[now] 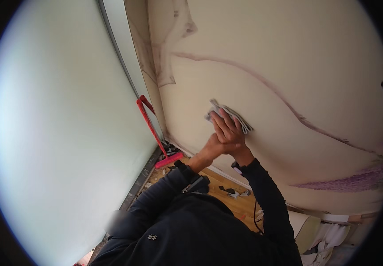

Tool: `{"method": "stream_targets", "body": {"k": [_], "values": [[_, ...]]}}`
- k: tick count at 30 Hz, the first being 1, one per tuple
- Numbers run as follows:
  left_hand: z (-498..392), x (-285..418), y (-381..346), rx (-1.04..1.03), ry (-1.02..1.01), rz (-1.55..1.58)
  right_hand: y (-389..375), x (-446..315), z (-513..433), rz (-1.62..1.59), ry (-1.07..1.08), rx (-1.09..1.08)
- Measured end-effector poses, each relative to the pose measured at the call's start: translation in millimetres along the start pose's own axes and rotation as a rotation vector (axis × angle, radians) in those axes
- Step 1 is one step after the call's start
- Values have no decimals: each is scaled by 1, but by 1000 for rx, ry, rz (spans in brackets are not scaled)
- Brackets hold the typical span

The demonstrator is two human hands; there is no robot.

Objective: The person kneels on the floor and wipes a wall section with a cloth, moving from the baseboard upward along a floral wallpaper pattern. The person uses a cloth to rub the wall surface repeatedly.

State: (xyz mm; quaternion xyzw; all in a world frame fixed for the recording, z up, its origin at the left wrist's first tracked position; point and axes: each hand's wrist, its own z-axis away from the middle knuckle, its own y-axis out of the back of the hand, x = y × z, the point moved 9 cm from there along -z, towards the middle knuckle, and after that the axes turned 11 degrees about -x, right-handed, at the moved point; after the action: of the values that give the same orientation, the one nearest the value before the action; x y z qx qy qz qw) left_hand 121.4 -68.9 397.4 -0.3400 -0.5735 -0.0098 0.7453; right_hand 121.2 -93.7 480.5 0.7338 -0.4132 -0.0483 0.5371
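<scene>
My right hand (228,131) presses a folded grey cloth (243,119) flat against a cream wall (191,109), its fingers spread over the cloth. My left hand (213,148) is clasped around the right hand near the wrist, with its thumb towards the right. Part of the cloth is hidden under the fingers. A brownish-purple line (261,78) curves across the wall above the hands, and a purple painted patch (347,181) lies lower right.
Left of me stands a large pale frosted panel (55,126). A red broom (152,128) leans in the corner. Dark and pale scraps (233,192) lie on the wooden floor (216,181). Crumpled sheets (331,234) and a pale rolled sheet (299,222) are at the lower right.
</scene>
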Motion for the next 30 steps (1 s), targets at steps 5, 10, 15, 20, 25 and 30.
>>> {"method": "stream_targets", "body": {"k": [5, 10, 15, 20, 25, 30], "values": [[16, 12, 53, 86, 0, 186, -31, -35, -49, -2, 74, -33], [21, -59, 77, 107, 225, 382, -94, -62, -28, -30, 172, -163], [25, -25, 61, 58, 195, 111, -75, -50, -22, -94, 104, -49], [36, 48, 100, 242, -134, 76, -38, -57, -100, -187, 122, -23], [43, 6, 134, 305, 70, 247, -96, -88, -106, -82, 209, -65], [51, -3, 114, 296, 179, 241, -105, -87, -77, -132, 192, -64]]}}
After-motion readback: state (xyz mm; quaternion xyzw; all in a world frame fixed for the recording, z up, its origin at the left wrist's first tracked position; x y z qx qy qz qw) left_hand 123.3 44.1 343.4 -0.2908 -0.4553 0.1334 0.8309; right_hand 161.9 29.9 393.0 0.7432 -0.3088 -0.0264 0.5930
